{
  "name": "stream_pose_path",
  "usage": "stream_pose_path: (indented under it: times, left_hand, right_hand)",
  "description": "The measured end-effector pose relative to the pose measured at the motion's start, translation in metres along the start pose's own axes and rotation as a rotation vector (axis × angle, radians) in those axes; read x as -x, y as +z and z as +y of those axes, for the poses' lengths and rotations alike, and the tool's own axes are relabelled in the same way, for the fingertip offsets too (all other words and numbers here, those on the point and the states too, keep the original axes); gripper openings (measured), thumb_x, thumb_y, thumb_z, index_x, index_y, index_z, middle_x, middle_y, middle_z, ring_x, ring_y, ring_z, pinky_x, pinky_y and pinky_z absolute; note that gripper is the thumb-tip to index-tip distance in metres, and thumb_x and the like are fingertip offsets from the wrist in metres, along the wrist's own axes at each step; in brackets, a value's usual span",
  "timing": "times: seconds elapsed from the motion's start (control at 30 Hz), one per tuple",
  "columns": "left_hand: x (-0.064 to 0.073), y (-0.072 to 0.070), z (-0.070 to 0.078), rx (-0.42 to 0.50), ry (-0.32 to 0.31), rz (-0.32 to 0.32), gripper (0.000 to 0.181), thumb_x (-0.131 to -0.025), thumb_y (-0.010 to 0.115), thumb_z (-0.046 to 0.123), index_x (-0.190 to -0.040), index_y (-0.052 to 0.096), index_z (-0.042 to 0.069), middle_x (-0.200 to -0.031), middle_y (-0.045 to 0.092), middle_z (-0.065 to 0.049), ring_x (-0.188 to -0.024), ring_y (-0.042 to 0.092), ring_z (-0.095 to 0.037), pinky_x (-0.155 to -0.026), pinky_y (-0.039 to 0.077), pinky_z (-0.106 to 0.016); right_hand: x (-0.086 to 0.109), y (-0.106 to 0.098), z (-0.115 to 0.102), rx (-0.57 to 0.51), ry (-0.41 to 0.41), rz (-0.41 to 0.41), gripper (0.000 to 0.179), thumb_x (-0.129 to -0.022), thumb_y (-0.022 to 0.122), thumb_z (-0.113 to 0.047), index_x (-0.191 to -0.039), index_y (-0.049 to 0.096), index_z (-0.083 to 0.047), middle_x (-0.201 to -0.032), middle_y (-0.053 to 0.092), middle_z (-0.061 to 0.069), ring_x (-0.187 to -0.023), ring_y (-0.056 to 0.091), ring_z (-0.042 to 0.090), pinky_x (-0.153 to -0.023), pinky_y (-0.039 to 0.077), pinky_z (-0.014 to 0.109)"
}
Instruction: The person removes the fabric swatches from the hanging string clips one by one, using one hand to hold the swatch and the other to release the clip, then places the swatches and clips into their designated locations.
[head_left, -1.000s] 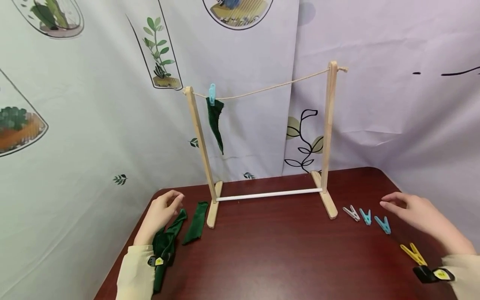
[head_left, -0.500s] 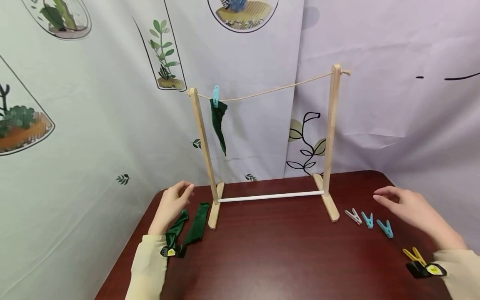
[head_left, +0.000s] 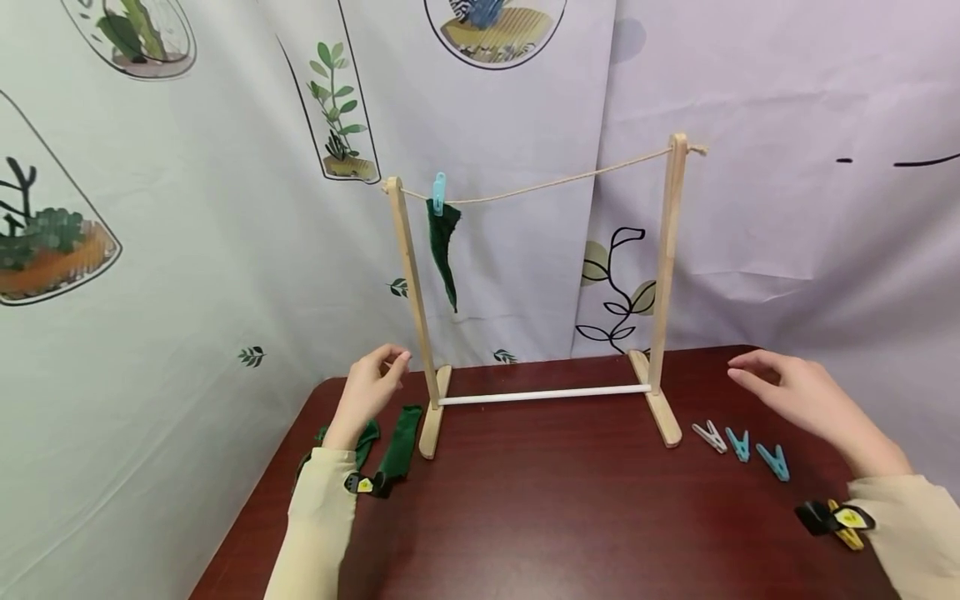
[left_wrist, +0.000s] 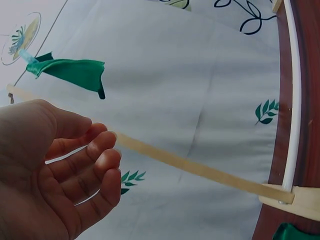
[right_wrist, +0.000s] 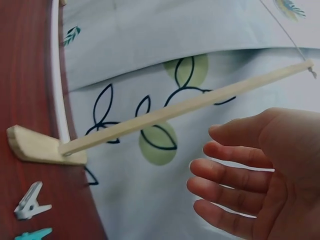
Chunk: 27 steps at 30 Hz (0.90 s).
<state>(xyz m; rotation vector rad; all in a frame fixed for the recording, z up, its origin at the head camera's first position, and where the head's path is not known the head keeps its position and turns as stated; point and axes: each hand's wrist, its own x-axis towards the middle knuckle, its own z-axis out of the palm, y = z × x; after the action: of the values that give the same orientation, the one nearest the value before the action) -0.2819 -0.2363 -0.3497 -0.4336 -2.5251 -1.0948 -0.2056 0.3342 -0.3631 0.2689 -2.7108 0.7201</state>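
Note:
My left hand (head_left: 369,385) is raised near the rack's left post (head_left: 414,292), fingers loosely bent and holding nothing. Below it on the table lie a green cloth strip (head_left: 402,440) and more green cloth (head_left: 366,442), partly covered by my arm. A further piece of green cloth (head_left: 442,242) hangs from the cord (head_left: 536,183), held by a light blue clothespin (head_left: 438,196). On the other side my right hand (head_left: 810,396) hovers, relaxed and bare of any object. Nearest it are a white clothespin (head_left: 709,436) and two blue clothespins (head_left: 738,445); my wrist partly hides a yellow clothespin (head_left: 849,533).
The wooden rack stands at the back of the dark red table (head_left: 540,517), with a right post (head_left: 666,267), flat feet (head_left: 656,408) and a white rod (head_left: 543,395) low between the posts. A printed curtain (head_left: 517,275) hangs right behind it.
My left hand has risen and moved right, toward the left post. My right hand has drifted left and slightly up, with its wrist now over the yellow clothespin. The view has shifted slightly.

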Motion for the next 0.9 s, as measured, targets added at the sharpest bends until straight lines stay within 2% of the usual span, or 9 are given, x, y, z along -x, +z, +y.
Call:
stream_pose_path:
  times: [0.07,0.17,0.2,0.3,0.4,0.5,0.67,0.77,0.9]
  left_hand:
    - [-0.003,0.002,0.002,0.003,0.007,0.002,0.025,-0.105,0.057,0.027,-0.111,0.069,0.006,-0.092,0.068,-0.01,-0.069,0.066,-0.022,-0.065,0.056,-0.035]
    - [-0.008,0.005,0.005,0.007,0.016,0.009,0.025,-0.105,0.057,0.027,-0.111,0.069,0.006,-0.092,0.069,-0.012,-0.068,0.066,-0.021,-0.066,0.056,-0.036]
    - [-0.009,0.007,0.006,0.007,0.016,0.009,0.025,-0.105,0.057,0.026,-0.111,0.069,0.005,-0.093,0.069,-0.012,-0.068,0.065,-0.019,-0.066,0.057,-0.036]
    - [-0.014,0.009,0.01,0.009,0.016,0.018,0.026,-0.105,0.058,0.026,-0.112,0.069,0.004,-0.095,0.069,-0.012,-0.07,0.067,-0.019,-0.066,0.057,-0.037]
    - [-0.02,0.009,0.014,0.018,0.019,0.029,0.028,-0.105,0.057,0.027,-0.115,0.069,0.003,-0.1,0.069,-0.012,-0.075,0.068,-0.021,-0.067,0.057,-0.038]
    - [-0.027,0.009,0.019,0.037,0.03,0.045,0.029,-0.105,0.056,0.029,-0.117,0.068,0.006,-0.105,0.068,-0.011,-0.08,0.069,-0.024,-0.069,0.057,-0.04]
    - [-0.037,0.008,0.026,0.067,0.041,0.074,0.029,-0.105,0.057,0.03,-0.12,0.066,0.006,-0.11,0.068,-0.013,-0.09,0.069,-0.027,-0.077,0.057,-0.044]
    - [-0.042,0.007,0.031,0.066,0.04,0.094,0.031,-0.105,0.057,0.03,-0.123,0.065,0.006,-0.115,0.067,-0.013,-0.096,0.067,-0.029,-0.083,0.055,-0.045]
    - [-0.05,0.007,0.038,0.067,0.036,0.11,0.035,-0.104,0.058,0.031,-0.129,0.062,0.007,-0.125,0.064,-0.012,-0.106,0.064,-0.03,-0.09,0.053,-0.046]
  right_hand:
    - [-0.004,-0.002,-0.004,-0.009,-0.01,0.006,0.031,-0.099,0.066,-0.031,-0.121,0.069,-0.009,-0.103,0.073,0.012,-0.084,0.064,0.012,-0.069,0.047,0.038]
    - [-0.01,-0.008,-0.008,-0.013,-0.022,0.036,0.03,-0.099,0.067,-0.03,-0.12,0.07,-0.009,-0.103,0.073,0.011,-0.079,0.059,-0.004,-0.066,0.047,0.03]
    - [-0.013,-0.01,-0.01,-0.02,-0.028,0.04,0.03,-0.099,0.067,-0.03,-0.12,0.07,-0.009,-0.104,0.073,0.012,-0.079,0.058,-0.004,-0.066,0.047,0.029]
    - [-0.019,-0.015,-0.016,-0.029,-0.042,0.065,0.029,-0.099,0.067,-0.03,-0.119,0.071,-0.009,-0.104,0.073,0.012,-0.081,0.061,-0.001,-0.066,0.046,0.025]
    - [-0.027,-0.018,-0.025,-0.034,-0.052,0.08,0.03,-0.099,0.067,-0.031,-0.12,0.071,-0.01,-0.107,0.073,0.013,-0.085,0.067,0.016,-0.067,0.047,0.027]
    - [-0.036,-0.022,-0.036,-0.038,-0.063,0.092,0.03,-0.099,0.066,-0.032,-0.12,0.071,-0.01,-0.109,0.073,0.014,-0.089,0.07,0.027,-0.069,0.046,0.024]
    - [-0.049,-0.028,-0.053,-0.06,-0.095,0.091,0.03,-0.101,0.064,-0.031,-0.121,0.071,-0.01,-0.111,0.072,0.015,-0.092,0.07,0.035,-0.069,0.045,0.018]
    - [-0.056,-0.031,-0.064,-0.079,-0.106,0.114,0.03,-0.1,0.065,-0.031,-0.12,0.071,-0.01,-0.112,0.071,0.014,-0.091,0.07,0.027,-0.07,0.043,0.013]
    - [-0.066,-0.034,-0.08,-0.117,-0.137,0.166,0.028,-0.099,0.067,-0.027,-0.119,0.072,-0.008,-0.109,0.072,0.013,-0.084,0.062,-0.001,-0.072,0.04,0.007]
